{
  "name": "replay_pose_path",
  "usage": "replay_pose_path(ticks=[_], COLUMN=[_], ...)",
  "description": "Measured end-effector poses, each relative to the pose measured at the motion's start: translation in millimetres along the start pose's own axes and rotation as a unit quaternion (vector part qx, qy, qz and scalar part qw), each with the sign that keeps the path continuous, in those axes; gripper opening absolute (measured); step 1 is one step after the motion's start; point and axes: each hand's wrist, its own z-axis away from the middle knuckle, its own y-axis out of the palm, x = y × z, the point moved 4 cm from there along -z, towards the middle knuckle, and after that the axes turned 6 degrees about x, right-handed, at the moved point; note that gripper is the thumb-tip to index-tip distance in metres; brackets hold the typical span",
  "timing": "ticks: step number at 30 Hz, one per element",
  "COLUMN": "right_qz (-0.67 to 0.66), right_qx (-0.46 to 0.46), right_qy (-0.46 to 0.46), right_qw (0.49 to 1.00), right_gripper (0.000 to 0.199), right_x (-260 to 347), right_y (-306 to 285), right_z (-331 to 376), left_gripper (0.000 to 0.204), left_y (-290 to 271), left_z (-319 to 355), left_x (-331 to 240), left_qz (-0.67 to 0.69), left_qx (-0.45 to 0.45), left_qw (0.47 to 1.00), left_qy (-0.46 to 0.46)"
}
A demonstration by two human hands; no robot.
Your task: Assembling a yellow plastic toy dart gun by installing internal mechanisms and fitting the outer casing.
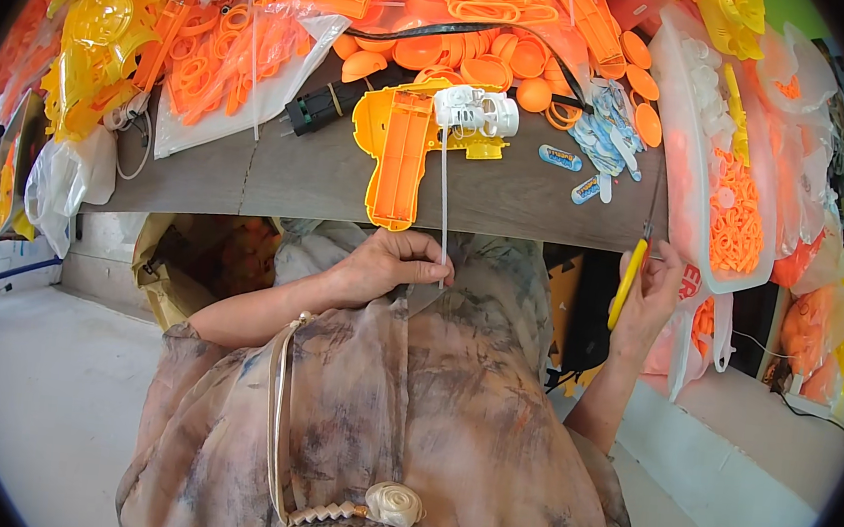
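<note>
My left hand [387, 262] is below the table edge, its fingers pinched on the lower end of a thin white plastic tube [443, 200]. The tube runs up to a white plastic mechanism [477, 112] lying on the grey table [279, 176]. Beside that mechanism lies an orange toy-gun half shell [400, 151]. My right hand [648, 301] is at the right, by the table edge, closed around a yellow-handled tool [627, 281] whose thin blade points up.
Heaps of orange and yellow plastic parts [481, 53] cover the back of the table. Clear bags of orange rings [732, 215] hang at the right. A black plug with cable [313, 111] lies near the shell. Small blue and white stickers [604, 139] are scattered to the right.
</note>
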Motion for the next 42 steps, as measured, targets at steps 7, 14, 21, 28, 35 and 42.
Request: replay_pose_path(ticks=[7,14,21,28,35,42], right_qz=[-0.254,-0.064,-0.075,-0.065,-0.072,-0.062], right_qx=[0.42,0.539,0.529,0.525,0.523,0.527], right_qy=[0.023,-0.01,-0.024,-0.018,-0.021,-0.021], right_qw=[0.871,0.84,0.845,0.848,0.849,0.847], right_gripper=[0.082,0.074,0.069,0.06,0.056,0.056], right_x=[10.4,18.5,19.9,21.5,21.0,23.9], right_y=[36.8,74.6,81.9,83.1,82.9,80.2], right_z=[52.0,73.0,72.8,71.9,73.5,71.2], left_gripper=[0.013,0.015,0.015,0.019,0.019,0.02], left_y=[0.6,3.9,2.8,3.1,3.0,3.6], left_z=[-2.1,-2.4,-2.0,-2.0,-1.9,-2.5], left_x=[0.2,-0.7,-0.6,-2.5,-0.3,-2.3], left_qz=[-0.02,0.001,-0.002,0.006,0.006,-0.003], left_qx=[0.006,0.017,0.01,0.009,0.011,0.01], left_qw=[1.0,1.0,1.0,1.0,1.0,1.0], left_qy=[-0.008,-0.016,-0.02,-0.024,-0.019,-0.019])
